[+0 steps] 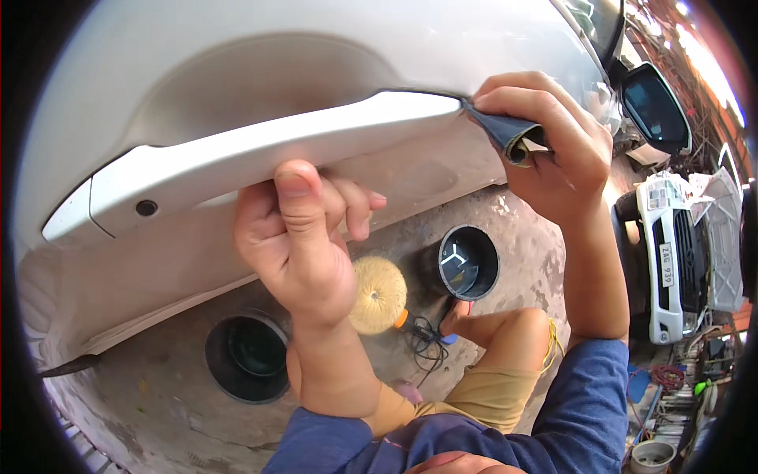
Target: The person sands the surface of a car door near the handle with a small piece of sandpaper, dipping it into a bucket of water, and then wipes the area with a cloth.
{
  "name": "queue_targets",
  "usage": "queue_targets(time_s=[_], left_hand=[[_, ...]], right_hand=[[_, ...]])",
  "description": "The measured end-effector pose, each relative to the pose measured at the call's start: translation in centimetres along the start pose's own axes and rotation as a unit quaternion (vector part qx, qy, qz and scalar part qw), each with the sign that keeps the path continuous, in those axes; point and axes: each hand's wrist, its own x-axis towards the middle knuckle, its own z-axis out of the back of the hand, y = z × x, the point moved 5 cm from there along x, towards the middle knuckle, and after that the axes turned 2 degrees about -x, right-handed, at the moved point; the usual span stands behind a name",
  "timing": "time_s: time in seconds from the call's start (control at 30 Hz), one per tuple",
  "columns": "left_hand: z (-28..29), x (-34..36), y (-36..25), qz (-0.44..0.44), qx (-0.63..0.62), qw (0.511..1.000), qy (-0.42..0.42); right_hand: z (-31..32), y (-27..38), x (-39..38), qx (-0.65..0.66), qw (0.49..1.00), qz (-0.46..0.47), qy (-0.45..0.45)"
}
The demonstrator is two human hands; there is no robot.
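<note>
A white car door handle (276, 154) runs across the silver-white door panel (474, 35), with a round dark keyhole near its left end. My left hand (304, 237) is closed at the handle's lower edge. Its thumb presses on the front face, and the other fingers curl beneath and behind. At the handle's right end, my right hand (553, 142) pinches a folded, rolled piece of dark grey-blue sandpaper (509, 133). The sandpaper's upper corner touches the door beside the handle tip.
Two black buckets (493, 265) (212, 355) stand on the stained concrete floor (158, 426), the right one with liquid inside. Between them lies a polisher with a yellow fluffy pad (377, 294) and a black cord (426, 347). A side mirror (655, 107) and another white vehicle (667, 261) are at right.
</note>
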Motion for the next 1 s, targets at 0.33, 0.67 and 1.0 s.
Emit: queue_targets(time_s=[0.33,0.67,1.0], left_hand=[[-0.2,0.0,-0.2,-0.001,-0.004,1.0,0.004],[-0.3,0.1,-0.3,0.014,-0.004,1.0,-0.021],[-0.4,0.2,-0.1,0.026,-0.001,0.998,-0.05]], right_hand=[[-0.1,0.0,0.5,-0.004,1.0,-0.004,-0.014],[-0.4,0.6,1.6,-0.015,0.998,0.052,-0.014],[-0.1,0.5,2.3,-0.029,0.996,0.082,0.007]])
